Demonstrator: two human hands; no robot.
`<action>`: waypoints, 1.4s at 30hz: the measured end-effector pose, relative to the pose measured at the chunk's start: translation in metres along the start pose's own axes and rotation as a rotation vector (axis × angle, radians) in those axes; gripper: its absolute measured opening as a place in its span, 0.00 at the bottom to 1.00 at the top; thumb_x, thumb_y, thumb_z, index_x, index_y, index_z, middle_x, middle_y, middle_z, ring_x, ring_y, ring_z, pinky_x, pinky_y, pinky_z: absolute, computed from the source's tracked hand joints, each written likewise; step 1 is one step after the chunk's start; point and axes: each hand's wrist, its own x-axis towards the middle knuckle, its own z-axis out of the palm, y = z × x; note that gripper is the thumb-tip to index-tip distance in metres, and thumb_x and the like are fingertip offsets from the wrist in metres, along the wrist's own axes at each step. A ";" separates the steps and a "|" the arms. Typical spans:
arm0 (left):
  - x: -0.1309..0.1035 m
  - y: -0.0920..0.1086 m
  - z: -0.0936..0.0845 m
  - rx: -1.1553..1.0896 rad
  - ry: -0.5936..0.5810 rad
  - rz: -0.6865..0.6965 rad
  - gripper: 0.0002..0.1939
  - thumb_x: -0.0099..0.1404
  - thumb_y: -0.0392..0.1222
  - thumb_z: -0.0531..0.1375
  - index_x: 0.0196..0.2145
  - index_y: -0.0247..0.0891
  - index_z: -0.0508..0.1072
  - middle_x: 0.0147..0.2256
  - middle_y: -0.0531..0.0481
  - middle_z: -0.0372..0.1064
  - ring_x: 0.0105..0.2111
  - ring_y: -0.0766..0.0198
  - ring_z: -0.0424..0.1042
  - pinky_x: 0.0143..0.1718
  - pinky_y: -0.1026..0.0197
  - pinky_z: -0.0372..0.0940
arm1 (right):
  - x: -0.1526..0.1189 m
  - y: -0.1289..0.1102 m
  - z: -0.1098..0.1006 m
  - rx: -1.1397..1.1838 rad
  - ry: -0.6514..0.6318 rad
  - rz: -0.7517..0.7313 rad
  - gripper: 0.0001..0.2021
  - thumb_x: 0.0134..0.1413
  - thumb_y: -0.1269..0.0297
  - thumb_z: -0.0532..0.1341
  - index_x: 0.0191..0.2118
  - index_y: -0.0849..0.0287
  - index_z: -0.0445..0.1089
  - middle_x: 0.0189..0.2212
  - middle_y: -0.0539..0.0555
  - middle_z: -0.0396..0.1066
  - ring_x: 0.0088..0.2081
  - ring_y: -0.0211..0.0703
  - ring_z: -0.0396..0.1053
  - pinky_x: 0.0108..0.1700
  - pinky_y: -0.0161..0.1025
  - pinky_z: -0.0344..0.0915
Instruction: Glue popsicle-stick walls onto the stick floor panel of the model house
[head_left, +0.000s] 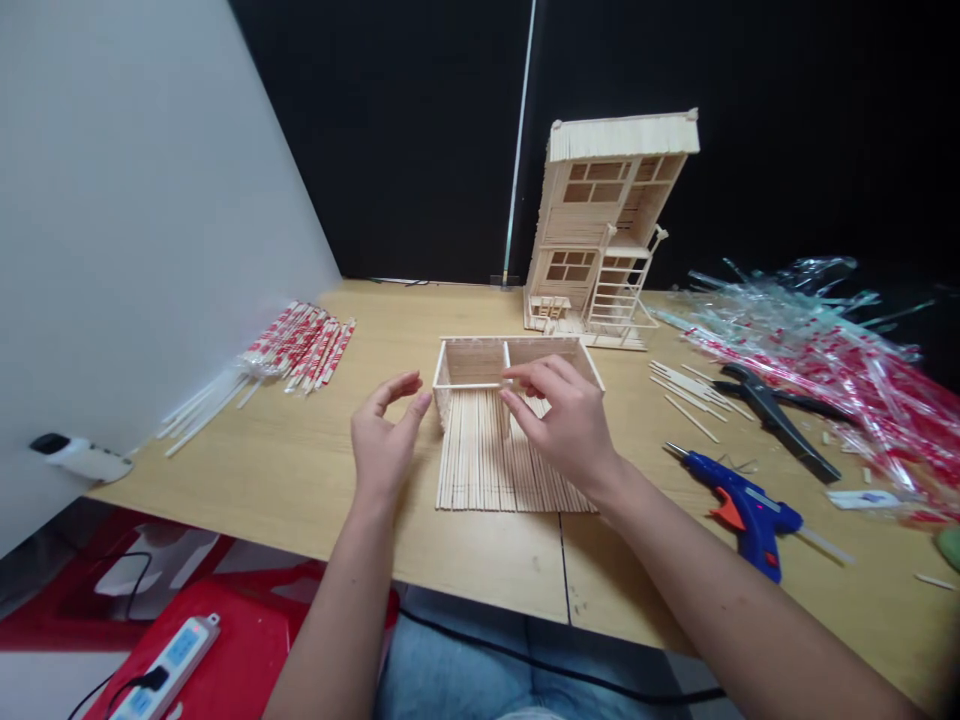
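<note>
A small model room made of thin wooden sticks (pixel 480 480) lies in front of me, with a slatted floor and low walls joined by a crossbar. My left hand (pixel 382 430) is just left of its left wall, with thumb and fingers apart and nothing between them. Over the middle of the model, my right hand (pixel 562 410) has thumb and index finger brought close in a pinch at the upright divider and crossbar. What lies between those fingertips is too small to make out. That hand covers part of the right side.
A taller stick house (pixel 619 220) stands behind. To the right are a blue glue gun (pixel 742 505), black-handled cutters (pixel 780 420), loose sticks (pixel 690 390) and crumpled wrappers (pixel 840 340). Wrapped sticks (pixel 300 345) and white glue sticks (pixel 199 405) lie left. A power strip (pixel 169 670) sits below.
</note>
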 end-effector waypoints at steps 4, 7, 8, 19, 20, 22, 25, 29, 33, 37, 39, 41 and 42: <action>-0.003 -0.002 0.008 0.023 -0.006 0.050 0.15 0.59 0.45 0.68 0.43 0.37 0.79 0.41 0.44 0.79 0.43 0.57 0.77 0.52 0.52 0.68 | 0.008 -0.008 0.011 -0.049 -0.024 -0.085 0.05 0.62 0.67 0.62 0.39 0.60 0.76 0.33 0.54 0.67 0.36 0.44 0.67 0.39 0.41 0.66; -0.005 -0.006 0.011 0.063 0.005 0.113 0.13 0.60 0.44 0.68 0.42 0.39 0.80 0.39 0.46 0.78 0.42 0.58 0.76 0.51 0.53 0.68 | 0.014 -0.014 0.017 -0.096 -0.050 -0.129 0.06 0.63 0.67 0.62 0.38 0.60 0.77 0.31 0.54 0.66 0.35 0.44 0.65 0.38 0.41 0.64; -0.005 -0.007 0.011 0.078 0.006 0.131 0.13 0.60 0.44 0.68 0.42 0.39 0.80 0.39 0.47 0.78 0.41 0.58 0.76 0.50 0.53 0.68 | 0.017 -0.016 0.019 -0.111 -0.052 -0.143 0.06 0.63 0.67 0.62 0.37 0.60 0.77 0.31 0.54 0.66 0.35 0.44 0.65 0.38 0.41 0.63; -0.009 -0.009 0.013 0.217 0.037 0.229 0.08 0.62 0.38 0.66 0.41 0.41 0.79 0.37 0.49 0.78 0.39 0.57 0.76 0.48 0.51 0.67 | 0.028 -0.025 0.030 -0.233 -0.123 -0.181 0.07 0.62 0.68 0.63 0.32 0.61 0.77 0.32 0.54 0.67 0.36 0.44 0.64 0.39 0.40 0.60; -0.009 -0.008 0.013 0.228 0.042 0.237 0.08 0.62 0.38 0.66 0.40 0.41 0.79 0.36 0.50 0.78 0.39 0.58 0.76 0.48 0.51 0.67 | 0.028 -0.025 0.031 -0.233 -0.125 -0.179 0.07 0.62 0.68 0.63 0.32 0.61 0.77 0.32 0.54 0.67 0.36 0.44 0.64 0.39 0.40 0.60; -0.009 -0.007 0.014 0.235 0.051 0.242 0.07 0.62 0.37 0.66 0.39 0.41 0.78 0.36 0.50 0.78 0.38 0.58 0.76 0.47 0.52 0.67 | 0.028 -0.025 0.031 -0.231 -0.125 -0.175 0.07 0.62 0.68 0.63 0.32 0.60 0.77 0.32 0.54 0.67 0.36 0.44 0.64 0.39 0.40 0.60; -0.010 -0.006 0.014 0.230 0.060 0.237 0.06 0.62 0.37 0.66 0.38 0.40 0.78 0.35 0.50 0.78 0.37 0.59 0.76 0.46 0.53 0.67 | 0.028 -0.026 0.031 -0.230 -0.123 -0.173 0.07 0.62 0.68 0.63 0.32 0.60 0.77 0.32 0.54 0.67 0.36 0.44 0.64 0.39 0.40 0.60; -0.010 -0.007 0.013 0.230 0.054 0.236 0.06 0.61 0.38 0.66 0.38 0.40 0.78 0.35 0.50 0.78 0.37 0.59 0.76 0.46 0.53 0.67 | 0.028 -0.026 0.032 -0.226 -0.131 -0.166 0.08 0.62 0.68 0.63 0.32 0.60 0.77 0.32 0.54 0.67 0.36 0.44 0.64 0.39 0.40 0.60; -0.013 -0.007 0.012 0.223 0.046 0.239 0.07 0.61 0.39 0.67 0.39 0.41 0.78 0.35 0.51 0.78 0.37 0.59 0.76 0.47 0.53 0.66 | 0.026 -0.027 0.034 -0.222 -0.138 -0.152 0.05 0.60 0.70 0.64 0.37 0.61 0.79 0.33 0.55 0.68 0.37 0.46 0.66 0.40 0.41 0.62; -0.017 -0.011 0.004 0.212 0.098 0.235 0.07 0.64 0.44 0.65 0.39 0.40 0.77 0.36 0.49 0.78 0.38 0.59 0.75 0.48 0.54 0.65 | 0.023 -0.042 0.016 -0.139 -0.084 -0.137 0.08 0.60 0.70 0.64 0.44 0.62 0.78 0.35 0.56 0.68 0.39 0.46 0.67 0.42 0.42 0.65; -0.019 -0.015 -0.003 0.228 0.165 0.190 0.09 0.66 0.47 0.62 0.36 0.40 0.76 0.35 0.49 0.76 0.37 0.59 0.74 0.46 0.56 0.64 | 0.015 -0.056 -0.006 -0.066 -0.023 -0.105 0.07 0.61 0.69 0.63 0.43 0.62 0.77 0.35 0.56 0.68 0.37 0.44 0.67 0.42 0.41 0.65; -0.020 -0.020 -0.011 0.250 0.211 0.129 0.12 0.67 0.50 0.60 0.31 0.40 0.73 0.31 0.50 0.74 0.34 0.59 0.72 0.42 0.58 0.63 | -0.005 -0.073 -0.030 0.021 0.029 -0.028 0.05 0.62 0.69 0.63 0.41 0.60 0.76 0.33 0.54 0.69 0.34 0.41 0.67 0.39 0.38 0.64; -0.020 -0.022 -0.015 0.258 0.220 0.111 0.13 0.68 0.50 0.59 0.29 0.39 0.71 0.29 0.51 0.72 0.33 0.60 0.71 0.40 0.59 0.62 | -0.019 -0.080 -0.040 0.064 0.058 0.042 0.04 0.62 0.69 0.63 0.40 0.59 0.76 0.32 0.52 0.70 0.32 0.40 0.66 0.37 0.37 0.64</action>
